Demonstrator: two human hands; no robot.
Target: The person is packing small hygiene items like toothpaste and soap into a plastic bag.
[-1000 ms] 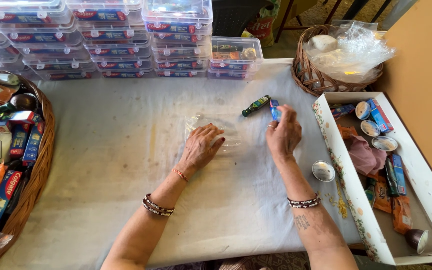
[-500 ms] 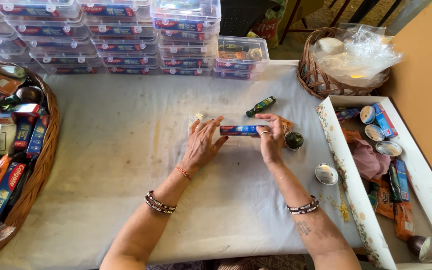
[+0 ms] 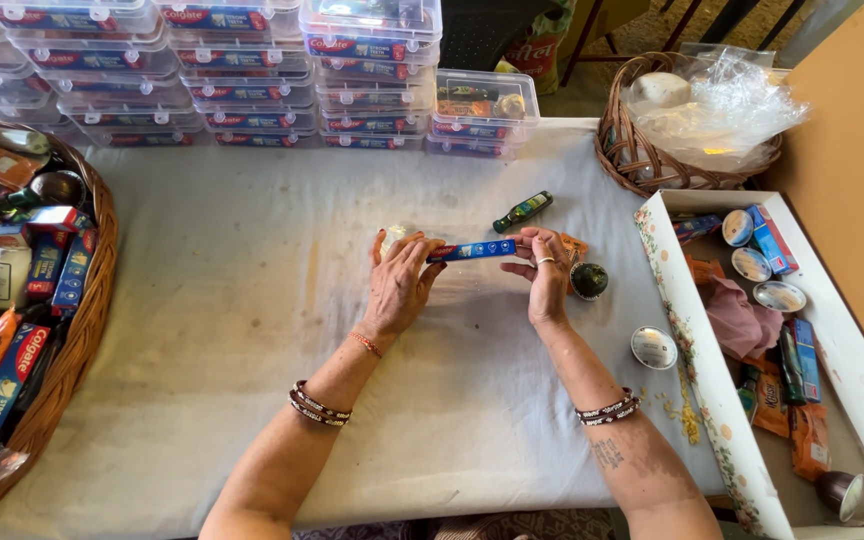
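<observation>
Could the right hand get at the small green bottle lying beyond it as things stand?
Probably not at once: the right hand and left hand both hold the blue toothpaste box. Otherwise bare cloth leads to the green bottle.

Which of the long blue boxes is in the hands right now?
The slim blue box over the table's middle, held level between both hands' fingertips; the other blue boxes lie in the wicker basket at left.

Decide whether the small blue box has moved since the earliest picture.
Yes. The small blue box lay right of the green bottle; now both hands hold it level, nearer the person, left of that bottle.
</observation>
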